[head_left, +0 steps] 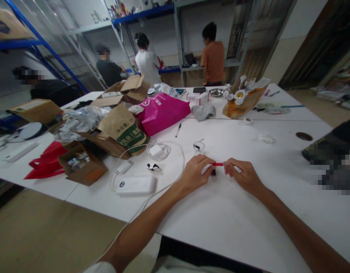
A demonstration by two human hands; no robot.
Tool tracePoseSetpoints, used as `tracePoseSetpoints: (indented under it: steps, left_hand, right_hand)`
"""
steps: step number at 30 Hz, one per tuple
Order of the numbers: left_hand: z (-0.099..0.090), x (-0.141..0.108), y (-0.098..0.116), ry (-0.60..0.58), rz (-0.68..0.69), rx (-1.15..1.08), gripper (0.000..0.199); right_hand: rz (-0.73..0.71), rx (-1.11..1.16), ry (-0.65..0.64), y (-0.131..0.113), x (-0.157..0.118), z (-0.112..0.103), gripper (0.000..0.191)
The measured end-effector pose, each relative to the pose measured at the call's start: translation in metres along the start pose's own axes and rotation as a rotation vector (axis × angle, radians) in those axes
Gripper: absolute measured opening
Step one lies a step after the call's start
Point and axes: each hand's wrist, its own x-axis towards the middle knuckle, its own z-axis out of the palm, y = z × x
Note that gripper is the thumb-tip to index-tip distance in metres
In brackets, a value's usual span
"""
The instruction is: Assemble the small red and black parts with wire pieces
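Note:
A thin red stick-like piece (218, 164) spans the gap between my two hands, level above the white table. My left hand (197, 170) pinches its left end between thumb and fingertips. At the other end, the fingers of my right hand (243, 173) close on it. Most of the piece is covered by the fingers, so its exact kind cannot be made out. Just below my left fingertips is a small black item (213, 172), partly hidden. Beyond my hands lies a thin wire loop with a black part (197, 146).
Left of my hands are a white power bank (136, 185), a coiled white cable (163, 151) and a black-and-white gadget (153, 167). A pen (178, 130), pink bag (163, 113) and cardboard box (82, 167) lie farther off. Several people work behind; a dark bag (334, 140) sits right.

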Motion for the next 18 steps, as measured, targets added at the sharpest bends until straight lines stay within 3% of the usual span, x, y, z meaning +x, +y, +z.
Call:
tracePoseSetpoints:
  steps: [18]
  left_hand:
    - [-0.004, 0.002, 0.006, -0.017, 0.121, 0.166, 0.011]
  right_hand:
    - [-0.057, -0.004, -0.026, -0.001, -0.002, 0.011, 0.038]
